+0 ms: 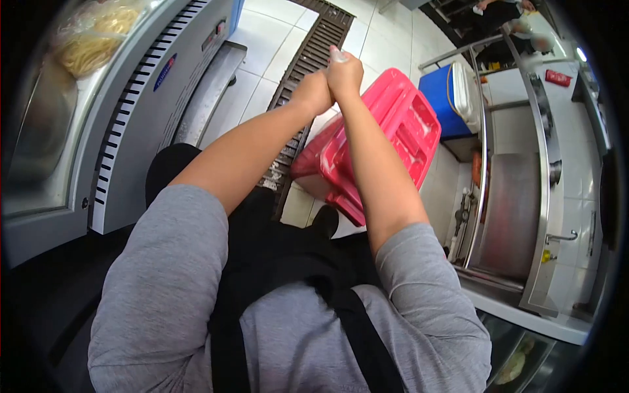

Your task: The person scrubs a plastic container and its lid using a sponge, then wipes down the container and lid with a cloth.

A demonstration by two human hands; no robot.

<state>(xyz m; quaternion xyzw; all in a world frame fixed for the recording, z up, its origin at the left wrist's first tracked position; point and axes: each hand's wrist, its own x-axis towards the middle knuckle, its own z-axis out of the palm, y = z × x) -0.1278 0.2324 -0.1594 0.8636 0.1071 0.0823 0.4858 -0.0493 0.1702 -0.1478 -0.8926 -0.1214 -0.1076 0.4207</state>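
My left hand (312, 93) and my right hand (345, 74) are closed and pressed together in front of me, arms stretched forward. A pale piece with a pinkish tip (337, 55) sticks out beyond my right hand; what it belongs to is hidden by my fingers. Below and to the right of the hands, a large red plastic box (375, 141) stands tilted in view on the floor, with whitish wet patches over its ridged top. My right forearm crosses in front of part of it.
A dark drain grate (313, 56) runs through the white tiled floor. At left stands a grey refrigerated unit (164, 92) with bagged noodles (88, 56) on top. A blue cooler (438, 98) and a steel sink stand (511, 209) are at right. Another person (491, 16) is at the back.
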